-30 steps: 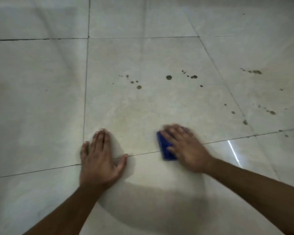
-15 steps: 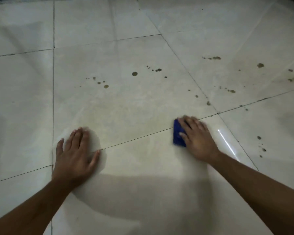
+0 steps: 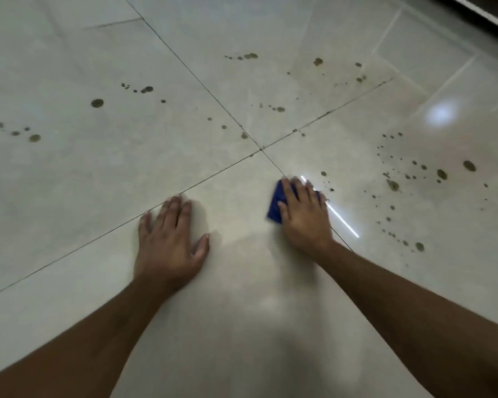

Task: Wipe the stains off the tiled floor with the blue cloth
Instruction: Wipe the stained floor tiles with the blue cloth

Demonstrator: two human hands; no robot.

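My right hand [image 3: 305,216] presses flat on the folded blue cloth [image 3: 276,203], which lies on the pale tiled floor [image 3: 127,173] just below where four tiles meet. Only the cloth's left part shows beside my fingers. My left hand [image 3: 170,242] rests flat on the floor to the left, fingers apart, holding nothing. Dark brown stains [image 3: 440,173] dot the tile right of the cloth, with small specks [image 3: 329,189] right by my fingertips. More stains [image 3: 97,103] lie on the far left tile and stains [image 3: 250,56] on the far tile.
Dark grout lines [image 3: 260,149] cross just beyond the cloth. A bright strip of reflected light [image 3: 342,219] runs beside my right hand. A dark edge with a white frame [image 3: 495,15] runs along the top right corner.
My view has swung to the right, showing more stained tile on the right. My right hand has slid the cloth rightward past the grout crossing. My left hand has followed, still flat on the floor.
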